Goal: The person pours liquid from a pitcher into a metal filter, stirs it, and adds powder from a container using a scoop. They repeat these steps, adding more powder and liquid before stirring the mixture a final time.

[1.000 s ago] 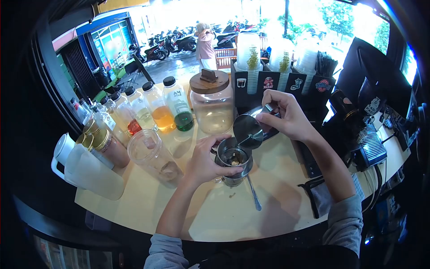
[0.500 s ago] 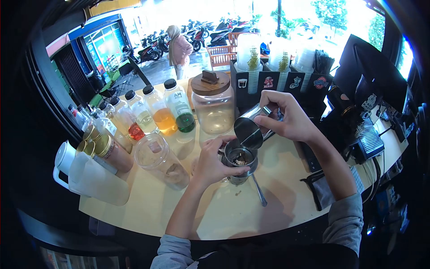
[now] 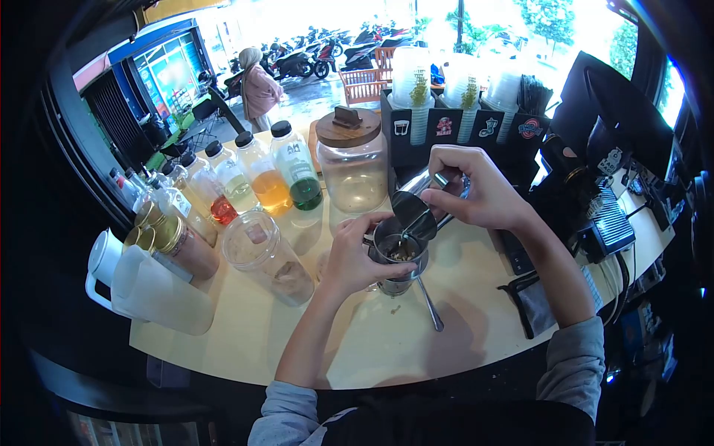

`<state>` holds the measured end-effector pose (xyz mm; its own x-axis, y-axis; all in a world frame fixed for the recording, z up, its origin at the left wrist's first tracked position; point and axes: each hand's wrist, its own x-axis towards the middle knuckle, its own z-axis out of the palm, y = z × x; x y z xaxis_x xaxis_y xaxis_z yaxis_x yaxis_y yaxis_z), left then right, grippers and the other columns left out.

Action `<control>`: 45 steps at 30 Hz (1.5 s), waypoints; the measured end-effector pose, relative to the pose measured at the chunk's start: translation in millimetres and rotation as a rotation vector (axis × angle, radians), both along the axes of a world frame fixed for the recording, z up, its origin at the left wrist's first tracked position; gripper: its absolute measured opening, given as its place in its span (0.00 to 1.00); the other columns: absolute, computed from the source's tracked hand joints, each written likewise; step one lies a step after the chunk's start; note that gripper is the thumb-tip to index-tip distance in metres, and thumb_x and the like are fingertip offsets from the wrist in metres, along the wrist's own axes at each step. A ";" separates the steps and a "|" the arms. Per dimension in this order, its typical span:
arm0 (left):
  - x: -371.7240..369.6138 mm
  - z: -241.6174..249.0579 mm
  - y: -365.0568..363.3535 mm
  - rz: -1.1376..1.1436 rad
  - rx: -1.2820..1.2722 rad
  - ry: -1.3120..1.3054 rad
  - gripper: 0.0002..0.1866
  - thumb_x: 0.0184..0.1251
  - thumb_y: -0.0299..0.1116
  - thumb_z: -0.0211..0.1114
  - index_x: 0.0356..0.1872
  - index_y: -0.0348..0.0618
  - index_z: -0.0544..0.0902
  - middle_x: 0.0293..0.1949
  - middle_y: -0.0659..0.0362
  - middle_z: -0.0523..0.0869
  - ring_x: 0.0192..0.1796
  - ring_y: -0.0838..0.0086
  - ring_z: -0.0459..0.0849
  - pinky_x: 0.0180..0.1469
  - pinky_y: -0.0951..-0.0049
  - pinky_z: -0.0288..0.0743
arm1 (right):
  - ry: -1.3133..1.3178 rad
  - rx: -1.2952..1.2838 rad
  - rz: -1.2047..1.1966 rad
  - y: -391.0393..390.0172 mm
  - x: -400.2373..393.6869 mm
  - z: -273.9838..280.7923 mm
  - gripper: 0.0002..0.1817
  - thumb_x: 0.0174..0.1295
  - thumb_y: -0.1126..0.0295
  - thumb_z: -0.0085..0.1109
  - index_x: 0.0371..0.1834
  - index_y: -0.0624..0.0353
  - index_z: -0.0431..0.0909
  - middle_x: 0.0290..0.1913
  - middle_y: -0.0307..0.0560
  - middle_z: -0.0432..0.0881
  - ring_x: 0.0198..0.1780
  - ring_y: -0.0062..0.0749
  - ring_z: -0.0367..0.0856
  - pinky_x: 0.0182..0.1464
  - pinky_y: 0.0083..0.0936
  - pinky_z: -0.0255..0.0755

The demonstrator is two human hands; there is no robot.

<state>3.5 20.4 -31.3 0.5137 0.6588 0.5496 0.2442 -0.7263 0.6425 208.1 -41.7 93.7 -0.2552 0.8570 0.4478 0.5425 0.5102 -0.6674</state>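
With my left hand point(image 3: 349, 260) gripping the metal cup point(image 3: 399, 262) on the surface point(image 3: 357, 342) and my right hand point(image 3: 476, 195) clasping the tilted steel pitcher point(image 3: 418, 207) over it, I should pour thin, slow and centred.

Desk point(image 3: 357, 342), pale, curved front edge. At my 12 o'clock: glass jar point(image 3: 354, 169) with wooden lid. At 11: row of bottles, one with green liquid point(image 3: 298, 175), one orange point(image 3: 265, 180), one red point(image 3: 210, 192). At 10: empty plastic cup point(image 3: 262, 255) lying tilted; white jug point(image 3: 145, 286) beyond at 9. Spoon point(image 3: 430, 303) flat on desk at 1. Cup stacks point(image 3: 411, 80) behind jar. A person point(image 3: 257, 88) stands outside near parked motorbikes point(image 3: 297, 61).
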 end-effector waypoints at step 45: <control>1.4 -2.5 2.4 -0.043 -0.021 -0.039 0.41 0.27 0.43 0.84 0.51 0.43 0.78 0.40 0.57 0.85 0.44 0.71 0.84 0.50 0.71 0.76 | -0.009 0.025 -0.085 -18.0 -2.9 17.3 0.14 0.55 0.69 0.67 0.24 0.61 0.69 0.24 0.35 0.67 0.24 0.14 0.64 0.27 0.17 0.57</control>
